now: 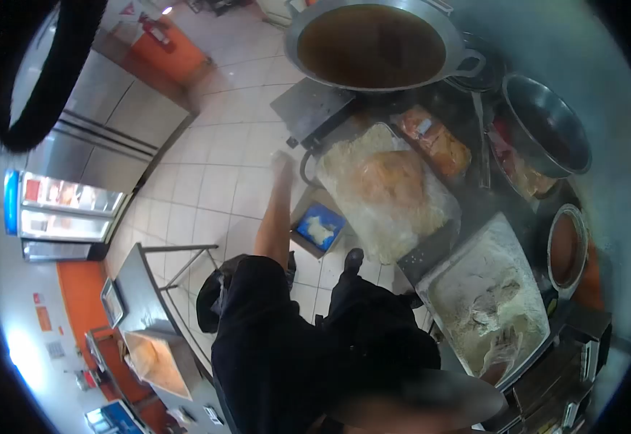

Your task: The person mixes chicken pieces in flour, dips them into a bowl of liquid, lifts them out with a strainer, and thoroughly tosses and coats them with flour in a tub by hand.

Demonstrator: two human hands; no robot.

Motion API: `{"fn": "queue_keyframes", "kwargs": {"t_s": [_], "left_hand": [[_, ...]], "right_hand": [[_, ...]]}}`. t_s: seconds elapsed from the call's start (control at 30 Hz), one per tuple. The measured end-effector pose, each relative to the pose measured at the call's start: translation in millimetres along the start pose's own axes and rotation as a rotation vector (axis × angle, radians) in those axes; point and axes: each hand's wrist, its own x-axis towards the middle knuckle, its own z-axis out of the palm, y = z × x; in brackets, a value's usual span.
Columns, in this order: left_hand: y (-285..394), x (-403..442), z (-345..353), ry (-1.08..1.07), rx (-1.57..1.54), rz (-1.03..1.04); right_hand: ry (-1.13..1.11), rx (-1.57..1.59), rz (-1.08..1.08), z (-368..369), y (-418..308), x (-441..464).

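Observation:
My right hand (502,353) rests in a tray (537,340) of white flour, which is clumped and heaped in the middle. Its fingers look spread and are coated pale, by flour or a thin glove; I cannot tell which. My left hand (282,165) is held out over the floor, beside the cooking station, smeared by motion so its fingers do not show. Nearest to it stands a metal box (312,108) with a knob. Between the hands lies a large clear plastic bag (388,192), dusted with flour, with something orange showing through.
A wide wok (293,54) of brown liquid sits at the top. Beside the tray are a packet of orange food (435,141), a steel bowl (547,119) and a pot (583,246). On the tiled floor is a blue-lined box (320,226); a steel table (142,289) stands left.

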Motion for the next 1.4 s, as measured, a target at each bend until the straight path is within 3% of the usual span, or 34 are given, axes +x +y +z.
{"fn": "queue_keyframes", "kwargs": {"t_s": [0.07, 0.1, 0.13, 0.2, 0.23, 0.33, 0.43, 0.53, 0.6, 0.63, 0.67, 0.77, 0.8, 0.83, 0.87, 0.9, 1.0, 1.1, 1.13, 1.23, 1.27, 1.37, 1.4], "left_hand": [[-8.8, 20.5, -0.4, -0.027, 0.008, -0.15], [-4.9, 28.7, 2.3, -0.04, 0.017, -0.221], [17.9, 32.7, 3.1, -0.124, 0.216, -0.286], [-17.5, 56.7, 18.7, -0.189, 0.031, -0.191], [-45.1, 67.1, 26.4, -0.221, -0.056, -0.147], [-115.3, 89.5, 51.4, -0.056, 0.167, -0.006], [-140.3, 91.2, 67.9, -0.047, 0.034, 0.306], [-172.0, 116.4, 55.4, -0.058, 0.137, 0.211], [-176.0, 128.1, 57.4, -0.031, -0.027, 0.001], [-179.8, 126.2, 59.0, -0.023, -0.102, -0.107], [-133.5, 97.5, 51.8, -0.023, 0.334, 0.278], [-114.5, 122.7, 42.0, -0.183, 0.121, -0.236], [-61.7, 77.2, 35.4, -0.198, -0.003, -0.08], [-131.7, 122.7, 35.3, -0.309, 0.202, -0.029], [-76.3, 95.9, 29.2, -0.301, 0.001, -0.233], [-3.2, 62.5, 21.4, -0.249, -0.197, -0.434], [-40.4, 106.0, 23.7, -0.233, -0.247, -0.535], [-31.3, 110.9, 25.7, -0.061, -0.693, -0.899], [-40.5, 107.0, 15.5, -0.279, -0.792, -0.693], [35.2, 64.8, 21.1, -0.18, -0.491, -0.681], [14.2, 75.9, 12.0, -0.372, -0.595, -0.652], [-38.9, 104.6, 10.0, -0.272, -0.497, -0.493], [-38.2, 110.6, 3.5, -0.438, -0.224, -0.366]], "right_hand": [[0.063, 0.274, 0.036, 55.2, 10.2, -33.7], [-0.016, 0.143, -0.054, 42.9, 15.1, -23.3], [-0.092, 0.01, -0.142, 9.4, 19.3, 7.0], [-0.133, -0.073, -0.188, 21.8, 24.0, -15.5], [-0.05, -0.068, -0.219, 29.5, 26.2, -17.6], [0.131, -0.034, -0.26, 33.4, 35.3, -25.6], [0.097, -0.029, -0.247, 30.9, 46.5, -30.5], [-0.007, -0.064, -0.245, -0.4, 54.5, -9.9], [0.0, -0.013, -0.217, -7.9, 59.3, -3.6], [-0.068, -0.209, -0.33, -17.7, 63.6, -1.8], [-0.055, -0.22, -0.337, -24.8, 65.9, -0.3], [0.082, -0.075, -0.284, -10.2, 61.5, -19.8], [0.11, -0.094, -0.317, -1.9, 65.2, -26.1], [0.076, -0.115, -0.32, -26.6, 62.6, -11.0], [0.037, -0.132, -0.325, -60.7, 62.2, 10.3], [0.089, -0.124, -0.319, -45.1, 63.6, -4.7], [0.223, 0.006, -0.221, 4.2, 59.5, -42.7], [0.196, 0.044, -0.18, 12.7, 54.1, -51.2], [0.128, -0.027, -0.223, 3.9, 55.4, -52.1], [0.028, -0.104, -0.3, -0.5, 55.1, -68.9], [0.012, -0.106, -0.313, 0.2, 54.2, -76.3], [-0.248, -0.074, -0.281, -49.3, 48.6, -69.6], [0.08, -0.267, -0.365, -15.1, 53.4, -90.5]]}}
